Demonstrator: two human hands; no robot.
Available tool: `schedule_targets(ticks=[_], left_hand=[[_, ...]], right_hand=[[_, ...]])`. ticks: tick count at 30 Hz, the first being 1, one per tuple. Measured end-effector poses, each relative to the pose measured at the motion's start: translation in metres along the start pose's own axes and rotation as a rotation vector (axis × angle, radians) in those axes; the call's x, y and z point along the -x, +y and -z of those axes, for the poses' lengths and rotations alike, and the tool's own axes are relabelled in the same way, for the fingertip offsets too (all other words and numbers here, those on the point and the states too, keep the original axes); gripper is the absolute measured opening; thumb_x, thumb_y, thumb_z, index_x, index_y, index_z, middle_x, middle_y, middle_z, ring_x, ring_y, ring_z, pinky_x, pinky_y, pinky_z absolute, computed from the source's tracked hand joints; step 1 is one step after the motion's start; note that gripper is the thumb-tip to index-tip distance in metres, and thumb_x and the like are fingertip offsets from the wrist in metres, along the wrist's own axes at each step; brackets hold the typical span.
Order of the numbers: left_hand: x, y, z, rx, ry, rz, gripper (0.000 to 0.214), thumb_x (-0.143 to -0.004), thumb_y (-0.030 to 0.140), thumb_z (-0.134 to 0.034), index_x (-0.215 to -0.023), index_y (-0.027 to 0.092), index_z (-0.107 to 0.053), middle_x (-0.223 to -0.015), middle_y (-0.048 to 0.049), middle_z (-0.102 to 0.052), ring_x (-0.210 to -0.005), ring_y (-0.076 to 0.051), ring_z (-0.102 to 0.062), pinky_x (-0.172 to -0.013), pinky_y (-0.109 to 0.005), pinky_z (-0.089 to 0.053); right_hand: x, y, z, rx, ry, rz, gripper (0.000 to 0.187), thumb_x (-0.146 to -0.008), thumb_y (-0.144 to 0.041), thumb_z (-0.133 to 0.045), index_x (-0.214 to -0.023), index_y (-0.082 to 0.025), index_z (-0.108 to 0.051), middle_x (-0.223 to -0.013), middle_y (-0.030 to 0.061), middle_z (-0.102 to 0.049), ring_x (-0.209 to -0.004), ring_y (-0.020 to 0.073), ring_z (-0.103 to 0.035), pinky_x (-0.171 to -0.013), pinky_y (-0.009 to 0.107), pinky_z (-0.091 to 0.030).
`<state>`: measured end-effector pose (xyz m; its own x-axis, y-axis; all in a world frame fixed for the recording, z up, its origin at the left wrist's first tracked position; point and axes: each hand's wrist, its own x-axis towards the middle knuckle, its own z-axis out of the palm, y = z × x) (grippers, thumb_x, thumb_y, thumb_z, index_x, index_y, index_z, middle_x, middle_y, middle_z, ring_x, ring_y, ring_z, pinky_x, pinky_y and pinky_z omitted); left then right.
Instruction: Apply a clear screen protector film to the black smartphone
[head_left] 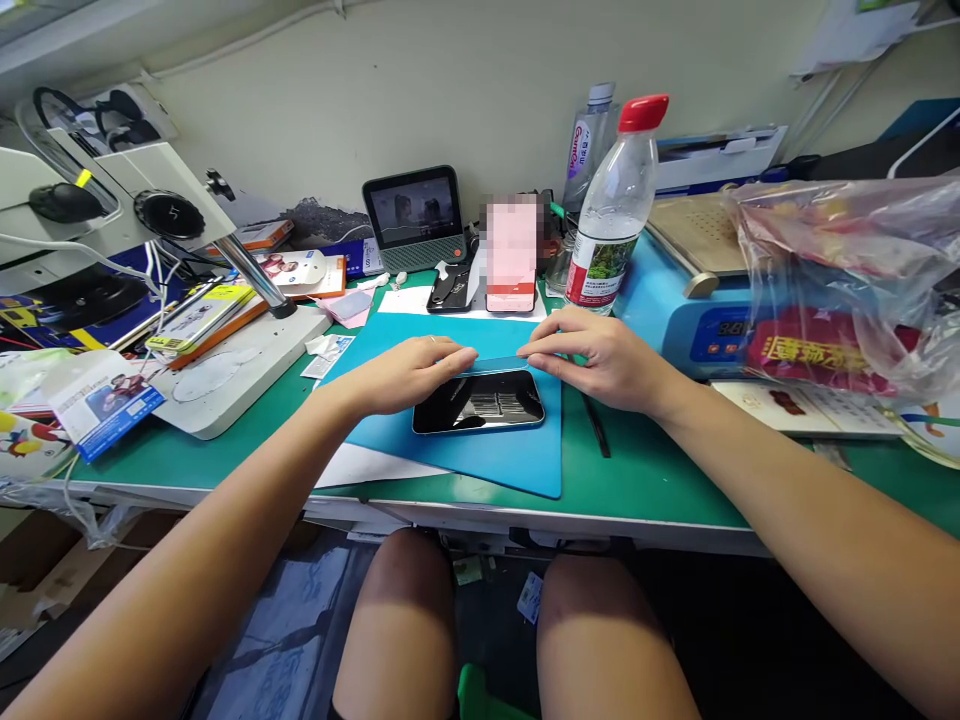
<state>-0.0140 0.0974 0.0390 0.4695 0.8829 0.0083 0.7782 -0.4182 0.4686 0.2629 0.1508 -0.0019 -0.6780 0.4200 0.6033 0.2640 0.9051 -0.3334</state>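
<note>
A black smartphone (pixel 442 412) lies screen up on the blue mat (pixel 517 468), its glass reflecting bright light. Along its far edge, a thin, clear, bluish sheet (pixel 496 364) spans the gap between my hands. My left hand (pixel 409 372) pinches the left end of that sheet between thumb and fingers, just above the phone's upper left corner. At the other end, the fingertips of my right hand (pixel 592 358) are closed on the sheet. Whether the sheet touches the phone I cannot tell. A slim black stick-like tool (pixel 597 425) lies right of the mat, partly under my right hand.
Behind the mat stand a smart display (pixel 412 220), an upright phone with a pink screen (pixel 512 255) and a red-capped bottle (pixel 613 210). A microscope stand (pixel 240 365) is on the left. On the right, a blue heating device (pixel 675 310) sits beside a plastic bag (pixel 847 270).
</note>
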Motion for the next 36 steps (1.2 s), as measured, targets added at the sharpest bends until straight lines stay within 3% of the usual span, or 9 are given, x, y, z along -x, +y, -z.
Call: schedule_targets(ticks=[3,6,12,18,22,29,36], left_hand=[[0.007,0.002,-0.004,0.084,-0.076,0.084,0.069,-0.106,0.065,-0.022,-0.137,0.023,-0.066,-0.149,-0.0063,-0.064,-0.139,-0.03,-0.055,-0.118,-0.045,-0.04],[0.017,0.001,-0.01,0.065,-0.086,0.09,0.067,-0.106,0.063,-0.027,-0.152,0.022,-0.053,-0.16,-0.0059,-0.053,-0.148,-0.028,-0.047,-0.125,-0.046,-0.031],[0.026,-0.009,-0.03,0.042,0.006,0.01,0.065,-0.104,0.059,-0.04,-0.155,0.018,-0.047,-0.156,-0.0131,-0.055,-0.143,-0.03,-0.051,-0.119,-0.049,-0.039],[0.027,-0.014,-0.04,0.058,0.13,-0.044,0.068,-0.098,0.058,-0.059,-0.153,0.019,-0.048,-0.149,-0.0138,-0.06,-0.135,-0.031,-0.057,-0.114,-0.048,-0.045],[0.028,-0.011,-0.043,-0.013,0.13,-0.109,0.064,-0.098,0.053,-0.063,-0.151,0.02,-0.05,-0.147,-0.0136,-0.062,-0.133,-0.031,-0.057,-0.111,-0.045,-0.047],[0.025,-0.008,-0.049,-0.089,0.128,-0.156,0.065,-0.099,0.053,-0.064,-0.151,0.016,-0.05,-0.145,-0.0129,-0.062,-0.133,-0.029,-0.055,-0.113,-0.041,-0.045],[0.043,-0.017,-0.031,-0.065,0.101,-0.07,0.078,-0.091,0.06,-0.07,-0.153,0.02,-0.046,-0.151,-0.0138,-0.057,-0.14,-0.034,-0.049,-0.118,-0.05,-0.041]], right_hand=[[0.0,-0.002,0.001,0.015,0.026,0.041,0.023,-0.1,-0.029,-0.062,-0.103,-0.019,-0.082,-0.094,0.01,-0.075,-0.087,0.0216,-0.069,-0.076,0.037,-0.057],[0.0,-0.003,0.002,0.006,0.015,0.07,0.022,-0.099,-0.03,-0.064,-0.105,-0.019,-0.082,-0.096,0.0099,-0.075,-0.087,0.0208,-0.068,-0.077,0.036,-0.056],[0.0,0.0,0.003,-0.053,-0.05,-0.001,0.026,-0.096,-0.041,-0.068,-0.11,-0.023,-0.082,-0.105,0.0095,-0.074,-0.097,0.0235,-0.069,-0.087,0.04,-0.056],[0.001,-0.002,0.006,-0.065,-0.248,-0.202,0.075,-0.081,-0.065,-0.076,-0.141,-0.022,-0.066,-0.132,0.0152,-0.069,-0.122,0.0349,-0.062,-0.103,0.051,-0.051],[0.001,-0.003,0.006,-0.041,-0.396,-0.286,0.094,-0.074,-0.076,-0.074,-0.148,-0.019,-0.06,-0.138,0.0184,-0.064,-0.128,0.0397,-0.058,-0.107,0.057,-0.047],[0.001,-0.002,0.006,-0.01,-0.49,-0.342,0.085,-0.074,-0.078,-0.071,-0.137,-0.02,-0.067,-0.137,0.0178,-0.059,-0.13,0.0406,-0.053,-0.108,0.057,-0.047],[0.0,-0.003,0.004,-0.02,-0.472,-0.333,0.081,-0.073,-0.076,-0.074,-0.132,-0.021,-0.068,-0.134,0.0167,-0.06,-0.129,0.0394,-0.053,-0.11,0.058,-0.045]])
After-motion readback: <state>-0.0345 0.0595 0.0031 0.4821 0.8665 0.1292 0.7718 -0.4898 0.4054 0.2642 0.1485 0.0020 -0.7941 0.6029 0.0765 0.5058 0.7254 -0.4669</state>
